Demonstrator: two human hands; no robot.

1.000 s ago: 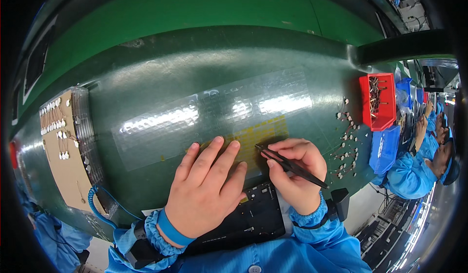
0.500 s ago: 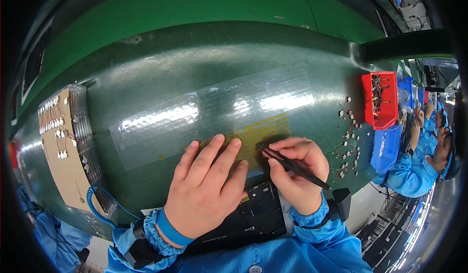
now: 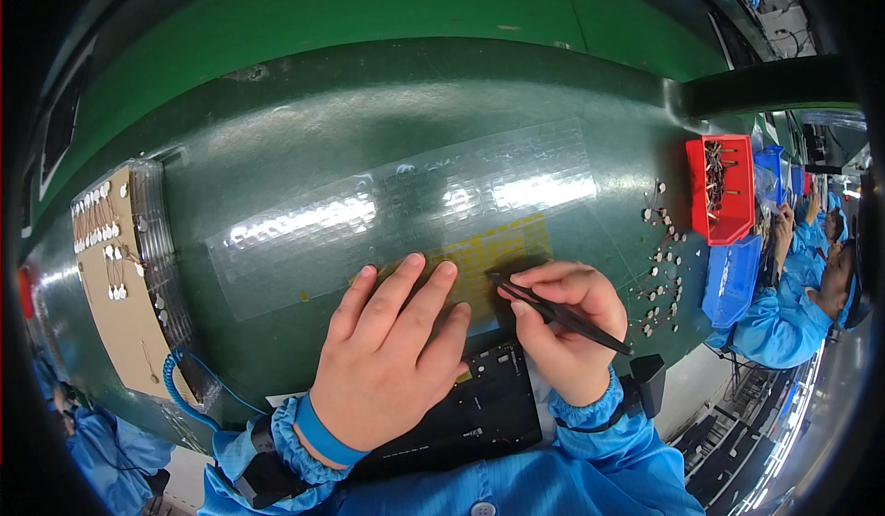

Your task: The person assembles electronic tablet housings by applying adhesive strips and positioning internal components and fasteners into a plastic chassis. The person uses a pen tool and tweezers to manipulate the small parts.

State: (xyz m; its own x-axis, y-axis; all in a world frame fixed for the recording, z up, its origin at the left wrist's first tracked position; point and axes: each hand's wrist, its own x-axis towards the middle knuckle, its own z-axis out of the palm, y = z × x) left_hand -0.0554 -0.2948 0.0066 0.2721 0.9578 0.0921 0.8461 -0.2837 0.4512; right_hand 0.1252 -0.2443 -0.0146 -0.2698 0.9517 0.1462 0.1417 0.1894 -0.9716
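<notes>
My left hand [image 3: 383, 364] lies flat with its fingers spread, the fingertips on the near edge of a clear plastic sheet [image 3: 304, 249]. Under and beside those fingertips are rows of yellow film pieces [image 3: 507, 242] stuck to the sheet. My right hand [image 3: 576, 322] is closed round black tweezers [image 3: 562, 320], whose tips reach down to the yellow pieces. Whether the tips grip a piece is too small to tell. Partly hidden beneath my left hand and wrist is a black panel [image 3: 498, 405], like a laptop casing part, at the table's near edge.
At left, cardboard [image 3: 120, 304] bearing small white round parts with wires tops a stack of clear trays [image 3: 161, 239]. More wired parts [image 3: 659, 258] lie at right, beside a red bin [image 3: 733, 193] and a blue bin [image 3: 731, 281]. A coiled blue cord [image 3: 173, 382] runs near my left wrist. Co-workers [image 3: 793, 304] sit at right.
My right hand and the tweezers have shifted slightly to the right. My left hand stays in place on the sheet. A co-worker at right has moved a little.
</notes>
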